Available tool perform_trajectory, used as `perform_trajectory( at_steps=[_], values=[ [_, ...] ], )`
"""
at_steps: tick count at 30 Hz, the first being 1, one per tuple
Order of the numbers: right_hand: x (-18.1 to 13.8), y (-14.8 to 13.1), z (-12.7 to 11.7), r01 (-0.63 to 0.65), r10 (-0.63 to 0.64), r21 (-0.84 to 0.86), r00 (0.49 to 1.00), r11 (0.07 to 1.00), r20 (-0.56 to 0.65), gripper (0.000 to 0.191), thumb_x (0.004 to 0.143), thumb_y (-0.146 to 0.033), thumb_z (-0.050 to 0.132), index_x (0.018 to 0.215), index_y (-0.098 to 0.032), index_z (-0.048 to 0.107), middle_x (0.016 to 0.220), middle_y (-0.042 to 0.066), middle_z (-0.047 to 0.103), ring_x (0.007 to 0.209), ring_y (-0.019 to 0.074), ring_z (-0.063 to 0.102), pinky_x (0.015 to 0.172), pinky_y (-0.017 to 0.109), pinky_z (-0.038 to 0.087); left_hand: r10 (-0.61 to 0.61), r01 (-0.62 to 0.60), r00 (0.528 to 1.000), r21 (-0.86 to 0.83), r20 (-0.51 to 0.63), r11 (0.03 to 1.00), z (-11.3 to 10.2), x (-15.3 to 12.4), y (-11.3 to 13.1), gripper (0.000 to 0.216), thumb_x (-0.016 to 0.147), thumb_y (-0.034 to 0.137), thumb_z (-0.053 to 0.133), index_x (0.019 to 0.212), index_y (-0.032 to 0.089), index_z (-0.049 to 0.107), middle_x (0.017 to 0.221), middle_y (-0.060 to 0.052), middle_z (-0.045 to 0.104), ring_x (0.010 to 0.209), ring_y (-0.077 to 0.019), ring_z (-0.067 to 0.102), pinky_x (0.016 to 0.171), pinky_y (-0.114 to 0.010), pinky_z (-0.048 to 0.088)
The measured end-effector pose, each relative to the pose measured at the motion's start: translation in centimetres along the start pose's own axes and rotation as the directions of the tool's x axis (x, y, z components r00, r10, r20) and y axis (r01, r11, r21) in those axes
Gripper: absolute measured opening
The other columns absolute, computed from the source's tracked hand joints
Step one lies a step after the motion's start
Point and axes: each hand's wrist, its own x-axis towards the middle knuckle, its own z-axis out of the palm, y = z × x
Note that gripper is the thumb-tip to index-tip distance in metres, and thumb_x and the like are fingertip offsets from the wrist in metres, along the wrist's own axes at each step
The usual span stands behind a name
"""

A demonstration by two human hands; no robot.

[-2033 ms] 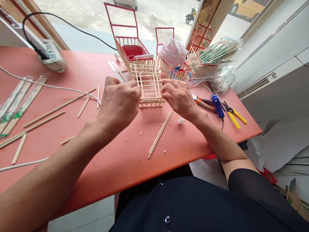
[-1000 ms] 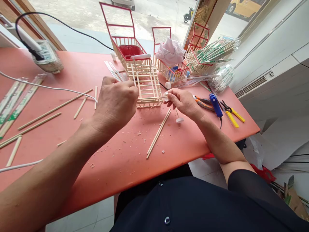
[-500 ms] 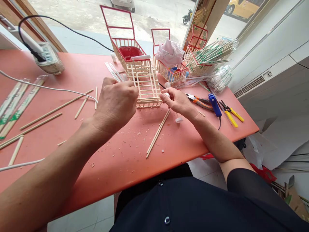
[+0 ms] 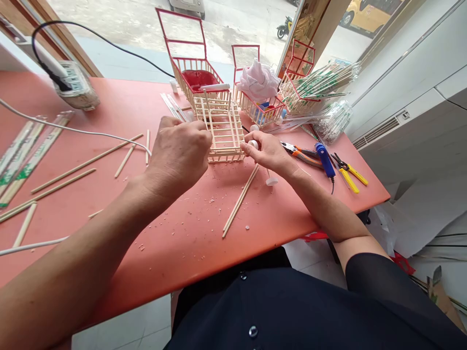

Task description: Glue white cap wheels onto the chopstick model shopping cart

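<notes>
Since two seconds ago, the right hand (image 4: 269, 151) is sitting slightly lower, now pinching a white disc (image 4: 253, 144) beside the stick frame (image 4: 226, 148) at upper centre. At that frame's left side, the left hand (image 4: 181, 155) is staying curled, its hold impossible to tell. Pink tabletop (image 4: 182, 248) is leaving room between loose sticks (image 4: 239, 201) and the front edge (image 4: 204, 278).
</notes>
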Motion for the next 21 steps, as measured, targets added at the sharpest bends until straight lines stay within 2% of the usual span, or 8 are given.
perform_trajectory(
  at_steps=[4, 9, 13, 16, 21],
  values=[
    [0.1, -0.3, 0.0, -0.03, 0.03, -0.007, 1.0, 1.0, 0.003, 0.039, 0.101, -0.059, 0.073, 0.098, -0.021, 0.067, 0.097, 0.002, 0.073, 0.09, 0.0196, 0.065, 0.086, 0.035, 0.045, 0.054, -0.053, 0.998, 0.052, -0.015, 0.997, 0.1, 0.1, -0.3, 0.04, 0.106, 0.017, 0.039, 0.092, 0.015, 0.076, 0.107, -0.015, 0.076, 0.097, -0.0291, 0.069, 0.115, -0.054, 0.048],
    [0.5, -0.9, 0.1, -0.071, 0.07, -0.03, 0.997, 0.997, -0.023, 0.037, 0.097, -0.054, 0.08, 0.09, -0.022, 0.063, 0.095, 0.002, 0.072, 0.089, 0.0186, 0.063, 0.085, 0.034, 0.044, 0.042, -0.045, 0.998, 0.073, 0.035, 0.996, -0.2, 0.0, 0.0, 0.042, 0.106, 0.016, 0.037, 0.1, 0.012, 0.078, 0.113, -0.018, 0.077, 0.103, -0.0301, 0.069, 0.119, -0.054, 0.044],
    [0.6, -0.9, 0.2, -0.084, 0.083, -0.036, 0.996, 0.996, -0.028, 0.033, 0.097, -0.05, 0.081, 0.091, -0.022, 0.063, 0.098, 0.002, 0.074, 0.091, 0.0193, 0.064, 0.086, 0.034, 0.044, 0.053, -0.054, 0.999, 0.149, 0.012, 0.987, 0.0, 0.0, 0.1, 0.042, 0.104, 0.013, 0.037, 0.1, 0.012, 0.079, 0.112, -0.017, 0.078, 0.098, -0.0291, 0.068, 0.118, -0.051, 0.047],
    [0.6, -0.8, 0.2, -0.08, 0.079, -0.024, 0.997, 0.997, -0.02, 0.037, 0.098, -0.054, 0.081, 0.093, -0.022, 0.064, 0.101, 0.003, 0.075, 0.092, 0.0196, 0.065, 0.088, 0.034, 0.045, 0.086, -0.08, 0.996, 0.173, -0.026, 0.982, 0.1, 0.1, -0.2, 0.042, 0.104, 0.013, 0.037, 0.095, 0.015, 0.078, 0.109, -0.014, 0.08, 0.091, -0.0276, 0.068, 0.112, -0.05, 0.051],
    [0.8, -0.4, -0.5, -0.052, 0.052, -0.086, 0.999, 0.995, 0.0, 0.059, 0.098, -0.077, 0.078, 0.102, -0.018, 0.073, 0.106, 0.008, 0.079, 0.098, 0.0227, 0.07, 0.093, 0.035, 0.05, 0.153, -0.149, 0.985, 0.048, -0.079, 0.988, 0.2, 0.3, -2.0, 0.038, 0.104, 0.025, 0.044, 0.085, 0.02, 0.076, 0.098, -0.015, 0.08, 0.087, -0.0297, 0.069, 0.091, -0.05, 0.054]
  ],
)
